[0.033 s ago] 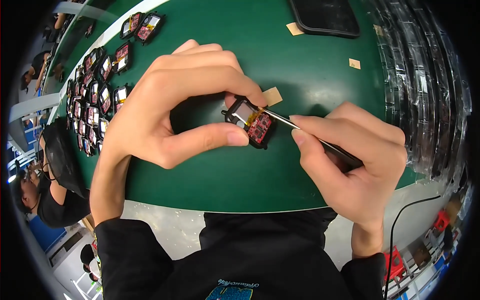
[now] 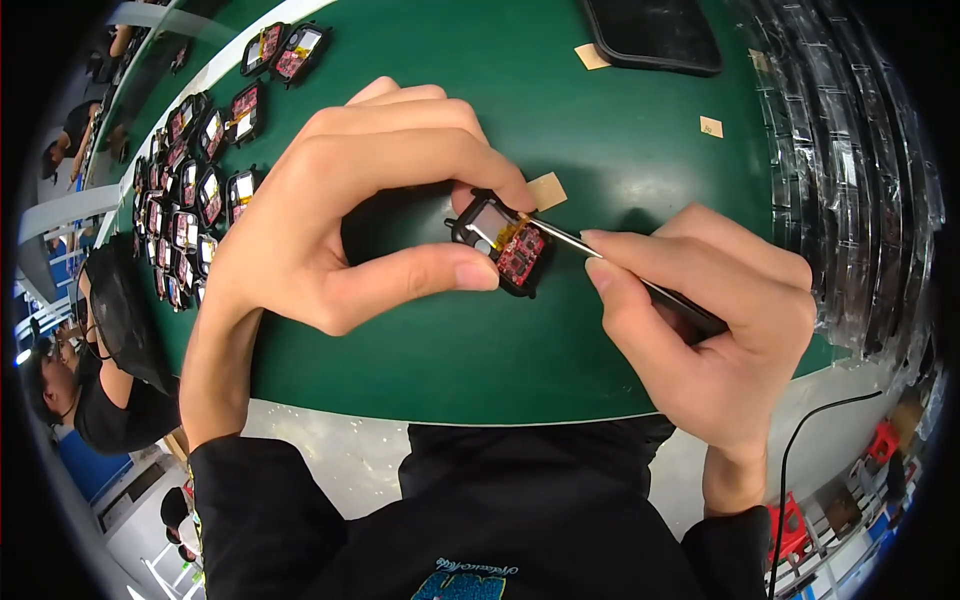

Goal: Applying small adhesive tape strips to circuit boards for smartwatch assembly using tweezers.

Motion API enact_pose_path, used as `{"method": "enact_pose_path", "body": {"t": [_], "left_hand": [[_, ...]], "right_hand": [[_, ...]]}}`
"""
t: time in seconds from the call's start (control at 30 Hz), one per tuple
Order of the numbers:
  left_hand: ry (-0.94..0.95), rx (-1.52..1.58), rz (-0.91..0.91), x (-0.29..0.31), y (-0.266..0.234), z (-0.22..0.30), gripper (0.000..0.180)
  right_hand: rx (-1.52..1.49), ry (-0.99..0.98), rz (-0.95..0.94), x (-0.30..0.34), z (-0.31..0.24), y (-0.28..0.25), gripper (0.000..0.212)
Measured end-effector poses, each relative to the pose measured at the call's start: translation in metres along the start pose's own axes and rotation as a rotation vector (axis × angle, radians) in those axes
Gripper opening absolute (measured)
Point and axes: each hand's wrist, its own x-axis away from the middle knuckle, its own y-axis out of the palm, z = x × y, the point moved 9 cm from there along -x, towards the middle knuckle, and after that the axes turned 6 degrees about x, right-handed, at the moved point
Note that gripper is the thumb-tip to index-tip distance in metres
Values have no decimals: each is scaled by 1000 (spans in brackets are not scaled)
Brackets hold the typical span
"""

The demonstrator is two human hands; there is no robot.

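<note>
My left hand [image 2: 370,200] holds a small black device housing [image 2: 468,256] between thumb and forefinger, tilted over the green table. Inside the open housing lie a red circuit board [image 2: 521,256], a silvery-white rectangular part and an amber flex strip [image 2: 512,231]. In my right hand [image 2: 710,310] is a pair of tweezers [image 2: 570,240], dark at the grip and bright metal at the tip. The tip touches or nearly touches the housing's upper right edge by the flex strip, close to my left forefinger. A tan paper piece [image 2: 549,191] lies just behind the housing.
Many similar open housings [image 2: 186,230] crowd the left of the green table [image 2: 450,370]. A black tray-like object [image 2: 655,35] lies at the far side, near small tan paper pieces [image 2: 711,127]. Stacked clear plastic trays [image 2: 845,170] line the right. A person [image 2: 110,390] sits at left.
</note>
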Motion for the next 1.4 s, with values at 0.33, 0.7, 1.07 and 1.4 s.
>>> {"method": "enact_pose_path", "body": {"t": [0.33, 0.7, 1.07, 1.4], "left_hand": [[26, 0, 9, 1, 0, 1, 51], [56, 8, 25, 2, 0, 1, 50], [40, 27, 31, 2, 0, -1, 52], [35, 4, 31, 2, 0, 0, 51]], "right_hand": [[-37, -14, 3, -1, 0, 1, 25], [-11, -3, -11, -1, -1, 0, 24], [-3, 6, -22, 0, -2, 1, 26], [13, -18, -15, 0, -4, 0, 25]]}}
